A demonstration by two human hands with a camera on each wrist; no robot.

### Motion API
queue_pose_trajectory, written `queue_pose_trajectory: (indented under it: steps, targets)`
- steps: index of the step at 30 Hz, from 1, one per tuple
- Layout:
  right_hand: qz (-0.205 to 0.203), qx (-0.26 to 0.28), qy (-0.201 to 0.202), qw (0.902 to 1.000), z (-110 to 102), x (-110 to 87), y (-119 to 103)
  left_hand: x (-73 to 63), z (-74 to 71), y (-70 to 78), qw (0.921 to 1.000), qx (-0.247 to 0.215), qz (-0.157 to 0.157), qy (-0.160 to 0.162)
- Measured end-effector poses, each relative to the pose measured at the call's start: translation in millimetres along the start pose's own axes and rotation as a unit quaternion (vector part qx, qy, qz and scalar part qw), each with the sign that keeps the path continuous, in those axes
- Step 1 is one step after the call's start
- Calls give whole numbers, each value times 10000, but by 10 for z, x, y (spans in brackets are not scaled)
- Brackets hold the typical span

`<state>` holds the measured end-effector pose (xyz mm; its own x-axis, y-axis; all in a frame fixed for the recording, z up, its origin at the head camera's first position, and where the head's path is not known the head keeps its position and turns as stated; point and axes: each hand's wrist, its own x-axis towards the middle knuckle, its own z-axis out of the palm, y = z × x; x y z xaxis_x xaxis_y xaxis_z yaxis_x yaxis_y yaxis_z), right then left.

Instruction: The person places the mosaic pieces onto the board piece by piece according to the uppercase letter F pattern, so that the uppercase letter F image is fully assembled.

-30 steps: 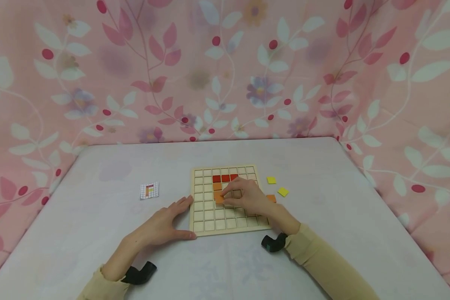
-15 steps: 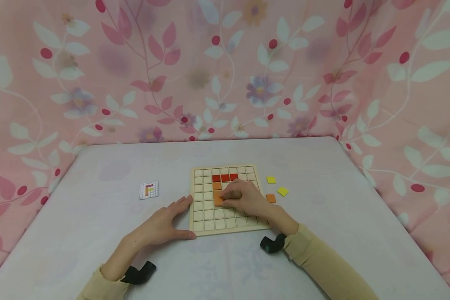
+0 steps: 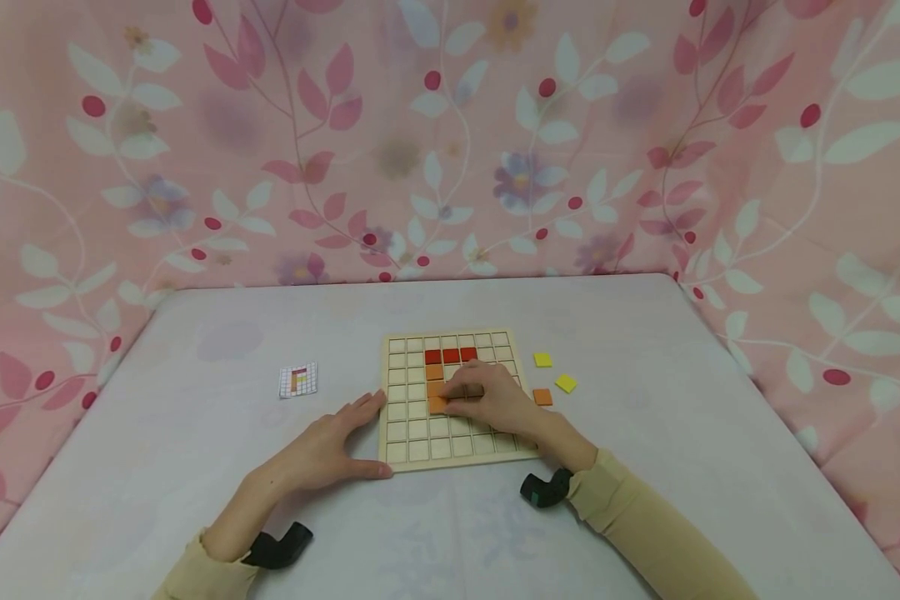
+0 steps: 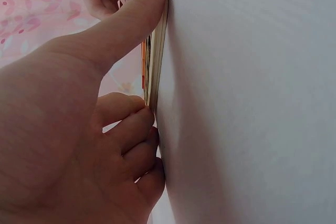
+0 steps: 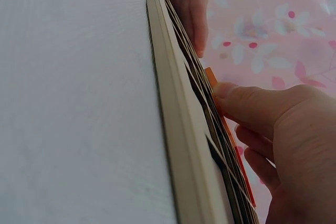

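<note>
A wooden grid board (image 3: 461, 460) lies on the table, seen edge-on in both wrist views. My right hand (image 3: 495, 400) reaches over it, thumb and index finger pinching an orange tile (image 3: 437, 406) in the third grid column. Directly above that tile are two more orange tiles (image 3: 435, 372). Three red tiles (image 3: 451, 356) form a row at the column's top. In the right wrist view, the right thumb (image 5: 226, 89) is on the tilted-up orange tile (image 5: 211, 76). My left hand (image 3: 322, 446) touches the board's left edge, its thumb at the near corner and fingertips farther up.
Right of the board lie two yellow tiles (image 3: 543, 360) and a loose orange tile (image 3: 542, 397). To its left is a small printed pattern card (image 3: 298, 380). A white cloth (image 3: 195, 400) covers the table, with pink floral curtains (image 3: 450, 167) behind and at the sides.
The orange tile in my right hand has come down a little, and a gap line now shows between it and the one above. My left hand stays in place.
</note>
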<state>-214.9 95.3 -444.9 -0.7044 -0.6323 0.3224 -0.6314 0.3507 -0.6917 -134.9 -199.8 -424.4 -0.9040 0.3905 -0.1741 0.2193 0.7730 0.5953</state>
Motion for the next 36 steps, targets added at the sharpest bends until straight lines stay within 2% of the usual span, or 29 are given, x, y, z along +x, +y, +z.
queue_pose_trajectory:
  steps: [36]
  targets:
    - [21,-49,-31,10000,14,-10,12,8,-13,7,10000,-47,-67,-46]
